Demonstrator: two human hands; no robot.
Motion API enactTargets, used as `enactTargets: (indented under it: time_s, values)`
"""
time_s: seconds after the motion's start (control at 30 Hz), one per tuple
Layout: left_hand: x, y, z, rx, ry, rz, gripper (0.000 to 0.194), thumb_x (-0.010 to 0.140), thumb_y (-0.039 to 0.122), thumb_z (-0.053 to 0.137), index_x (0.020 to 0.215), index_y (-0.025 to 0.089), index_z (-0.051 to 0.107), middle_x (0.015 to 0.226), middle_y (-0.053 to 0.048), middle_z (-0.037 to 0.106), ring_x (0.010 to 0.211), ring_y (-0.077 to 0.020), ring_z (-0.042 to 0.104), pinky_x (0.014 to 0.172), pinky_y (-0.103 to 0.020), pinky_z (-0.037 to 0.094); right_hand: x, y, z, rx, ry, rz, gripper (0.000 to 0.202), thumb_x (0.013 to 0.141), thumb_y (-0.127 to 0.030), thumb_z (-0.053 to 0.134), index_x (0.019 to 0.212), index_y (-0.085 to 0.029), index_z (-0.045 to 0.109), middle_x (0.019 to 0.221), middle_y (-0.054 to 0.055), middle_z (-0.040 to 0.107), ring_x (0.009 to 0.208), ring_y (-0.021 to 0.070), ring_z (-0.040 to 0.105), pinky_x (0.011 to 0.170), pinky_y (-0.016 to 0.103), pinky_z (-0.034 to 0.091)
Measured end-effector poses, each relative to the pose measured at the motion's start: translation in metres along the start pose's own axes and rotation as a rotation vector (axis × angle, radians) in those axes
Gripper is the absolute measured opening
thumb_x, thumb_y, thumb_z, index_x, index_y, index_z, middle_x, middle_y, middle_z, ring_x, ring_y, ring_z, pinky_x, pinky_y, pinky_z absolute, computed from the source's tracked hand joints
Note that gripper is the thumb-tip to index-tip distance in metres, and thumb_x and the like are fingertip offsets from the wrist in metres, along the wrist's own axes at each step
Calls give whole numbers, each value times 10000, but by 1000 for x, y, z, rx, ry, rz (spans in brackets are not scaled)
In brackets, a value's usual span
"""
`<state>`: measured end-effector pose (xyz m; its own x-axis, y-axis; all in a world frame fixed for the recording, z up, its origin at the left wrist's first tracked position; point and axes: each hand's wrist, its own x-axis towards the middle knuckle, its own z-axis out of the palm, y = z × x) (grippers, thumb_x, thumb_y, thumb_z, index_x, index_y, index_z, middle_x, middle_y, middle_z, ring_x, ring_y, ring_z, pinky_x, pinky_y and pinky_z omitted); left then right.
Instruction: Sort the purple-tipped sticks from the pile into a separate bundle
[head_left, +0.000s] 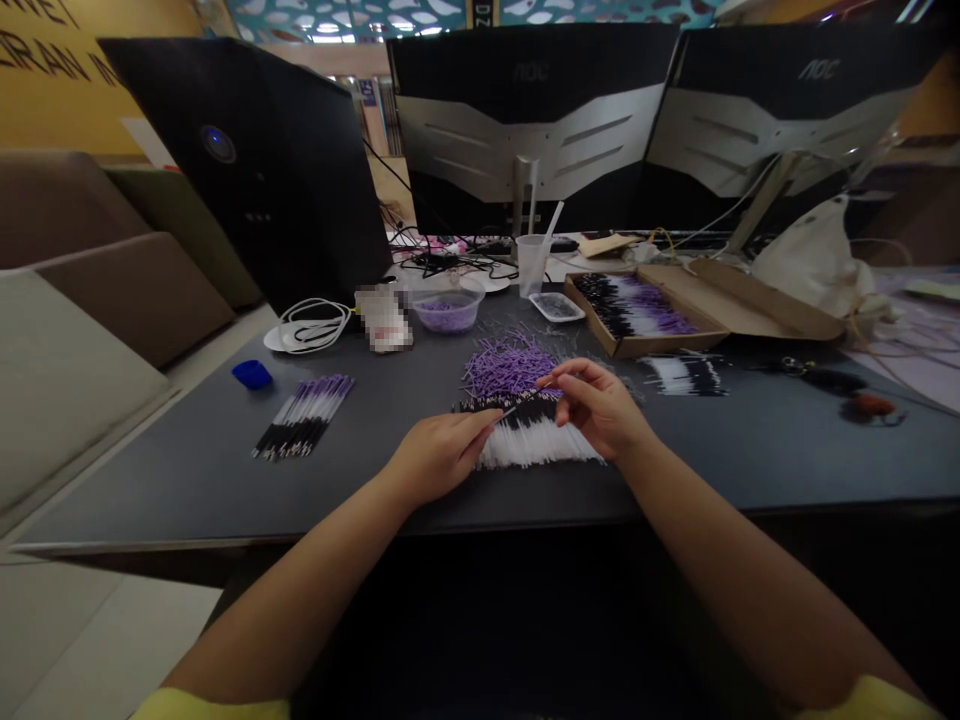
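Note:
Between my two hands is a thin stick, pale at one end and black at the other. My left hand (446, 450) is closed on its pale end, while the fingertips of my right hand (592, 400) pinch near its dark end. Right below lies a wide row of black-and-white sticks (536, 445), their black ends pointing away from me. Behind that row is a loose heap of small purple tubes (506, 365). The finger pads and part of the row are covered by my hands.
Sticks with purple ends (304, 418) lie at left near a blue cup-shaped piece (252, 375). A cardboard box (626, 345) of similar sticks, a clear bowl (448, 305), a small tray (556, 308) and a plastic cup (531, 265) stand behind. Monitors (532, 130) and a computer case (292, 180) line the back.

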<state>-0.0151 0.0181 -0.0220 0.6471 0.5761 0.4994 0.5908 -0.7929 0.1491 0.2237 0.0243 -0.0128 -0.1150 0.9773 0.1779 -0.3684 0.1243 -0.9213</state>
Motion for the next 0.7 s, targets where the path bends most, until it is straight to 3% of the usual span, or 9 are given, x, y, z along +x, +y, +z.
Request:
enactTargets:
  time_s: [0.2,0.33,0.43,0.6,0.7]
  values:
    - [0,5,-3,19,-33,-48,321,962,257,429,1268,218,516,1059,-31,708,887,-180,690,777,-311,539,-3,1,2,-173,-85,2,59,811,-279,655,849,-234,654,945,-28,697,481,35,575,505,194,500]
    - [0,5,-2,17,-12,-63,406,952,280,458,1352,227,412,1002,-15,720,861,-173,691,754,-299,536,-3,-1,3,-287,-189,85,306,719,-222,735,1022,-211,693,1007,50,698,542,110,635,443,224,500]
    - [-1,3,0,28,8,-39,427,948,290,467,1364,219,402,996,-14,722,848,-163,691,734,-286,529,-2,-1,1,-305,-168,28,412,725,-272,735,1126,-228,649,1018,55,690,533,100,627,414,209,469]
    - [-1,3,0,39,-15,-16,294,951,271,450,1209,213,578,970,-33,721,813,-160,677,723,-279,508,-3,2,1,-280,-85,-96,195,740,-331,725,860,-180,698,744,18,689,442,76,557,424,220,450]
    - [2,3,-2,-63,46,-52,213,921,245,493,1050,196,656,943,-43,716,861,-168,651,792,-302,498,-3,4,2,-247,-27,-121,170,736,-326,725,820,-183,685,685,4,680,413,75,534,414,225,435]
